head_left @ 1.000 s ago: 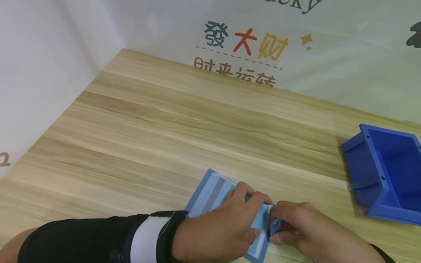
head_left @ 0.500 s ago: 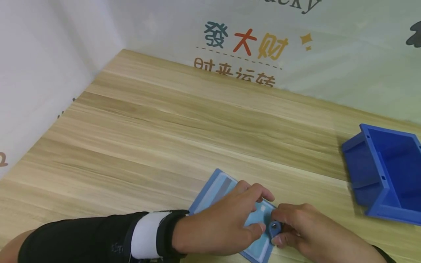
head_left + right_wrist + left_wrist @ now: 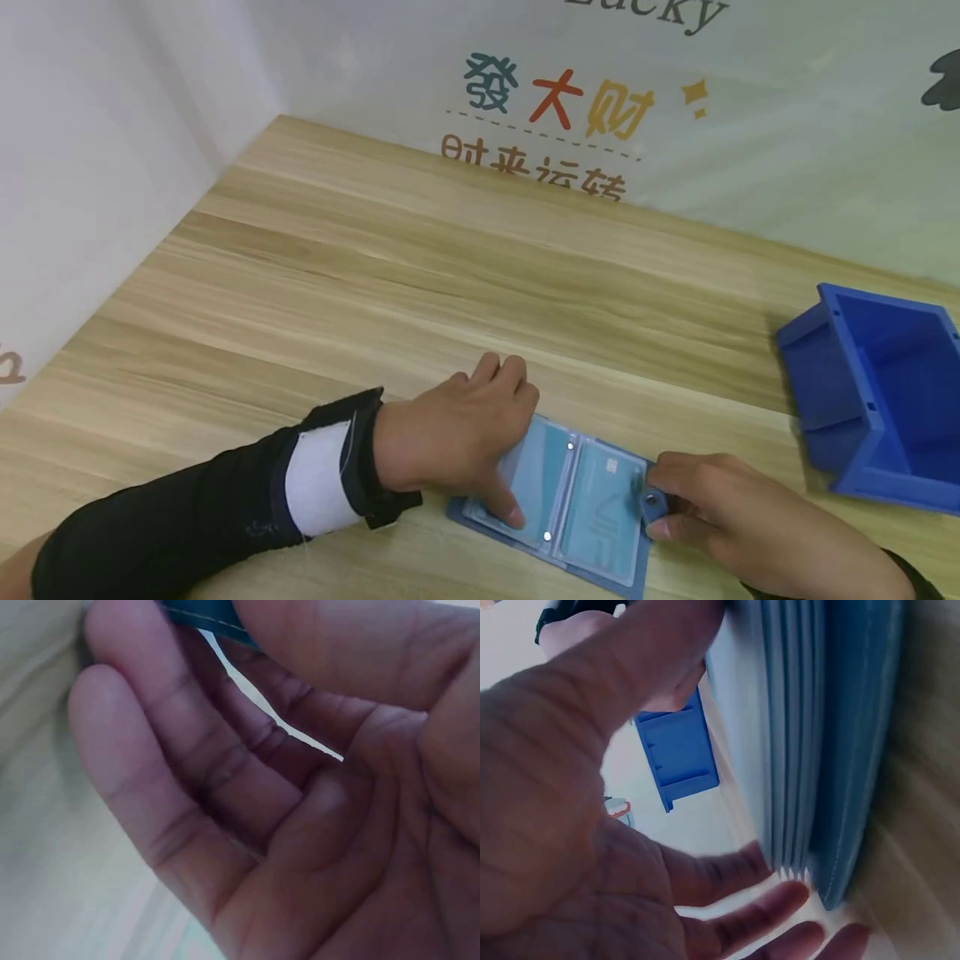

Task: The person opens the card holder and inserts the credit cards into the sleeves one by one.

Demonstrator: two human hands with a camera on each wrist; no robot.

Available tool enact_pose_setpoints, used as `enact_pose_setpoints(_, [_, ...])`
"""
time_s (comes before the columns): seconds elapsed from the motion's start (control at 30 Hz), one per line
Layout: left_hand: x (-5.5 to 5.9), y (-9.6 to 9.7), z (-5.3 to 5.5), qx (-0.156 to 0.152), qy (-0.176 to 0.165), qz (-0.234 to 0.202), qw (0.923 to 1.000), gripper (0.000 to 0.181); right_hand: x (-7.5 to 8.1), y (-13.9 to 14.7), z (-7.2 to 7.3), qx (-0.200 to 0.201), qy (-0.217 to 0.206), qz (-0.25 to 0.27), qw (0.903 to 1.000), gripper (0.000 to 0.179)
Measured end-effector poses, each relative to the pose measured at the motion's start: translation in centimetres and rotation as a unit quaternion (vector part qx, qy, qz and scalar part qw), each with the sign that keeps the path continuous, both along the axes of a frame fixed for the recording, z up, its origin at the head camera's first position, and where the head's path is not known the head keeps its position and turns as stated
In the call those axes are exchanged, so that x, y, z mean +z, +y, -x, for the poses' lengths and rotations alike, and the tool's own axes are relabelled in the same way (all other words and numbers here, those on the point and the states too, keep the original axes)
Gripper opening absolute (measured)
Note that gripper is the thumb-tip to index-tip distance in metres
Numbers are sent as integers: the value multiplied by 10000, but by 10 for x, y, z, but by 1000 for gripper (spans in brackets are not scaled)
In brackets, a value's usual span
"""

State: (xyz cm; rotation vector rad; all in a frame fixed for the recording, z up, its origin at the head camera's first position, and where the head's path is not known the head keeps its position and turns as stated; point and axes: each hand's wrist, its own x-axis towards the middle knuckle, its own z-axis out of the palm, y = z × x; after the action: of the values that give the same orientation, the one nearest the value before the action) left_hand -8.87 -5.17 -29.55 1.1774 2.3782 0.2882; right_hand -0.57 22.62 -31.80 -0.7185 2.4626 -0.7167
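A blue card holder [image 3: 603, 517] lies unfolded on the table, with clear sleeves and light-blue cards, one marked VIP. My left hand [image 3: 457, 425] grips its left half, thumb over the sleeves and fingers at the far edge. The left wrist view shows the stacked sleeves [image 3: 787, 735] edge-on beside the stitched cover [image 3: 855, 750]. At the right edge, my right hand [image 3: 720, 504] pinches the strap with a snap button [image 3: 654, 508] between thumb and fingers. Only a bit of the stitched blue strap [image 3: 210, 619] shows in the right wrist view.
A blue plastic bin [image 3: 847, 392] stands at the right side of the wooden table [image 3: 375, 275]. White printed cloth [image 3: 360, 58] rises behind the table and along its left side.
My left hand has shifted leftward off the right half, uncovering the middle of the card holder and its VIP card. The right hand, still pinching the strap, has moved slightly right with the holder.
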Motion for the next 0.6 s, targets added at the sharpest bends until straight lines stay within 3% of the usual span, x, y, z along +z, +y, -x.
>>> enact_pose_setpoints(0.17, [-2,5,-1,108,69,188,9997,91,-4,3,3,87,97,272,9995,19])
enact_pose_setpoints(0.23, [-2,6,0,225,-178,175,9994,91,-5,4,3,116,53,368,9992,21])
enact_pose_setpoints(0.3, [-2,6,1,420,-692,27,9967,88,-6,5,3,73,-43,448,9990,22])
enact_pose_setpoints(0.37, [0,5,2,738,-1307,-327,9881,80,-7,5,2,-55,-138,468,9988,22])
enact_pose_setpoints(0.43, [4,3,3,1099,-1667,-821,9764,69,-8,4,2,-267,-215,415,9986,22])
enact_pose_setpoints(0.53, [10,3,3,1483,-1821,-1724,9566,54,-8,0,4,-594,-215,330,9975,20])
enact_pose_setpoints(0.6, [13,5,-1,1543,-1878,-2258,9434,49,-8,-2,6,-755,-213,268,9966,16])
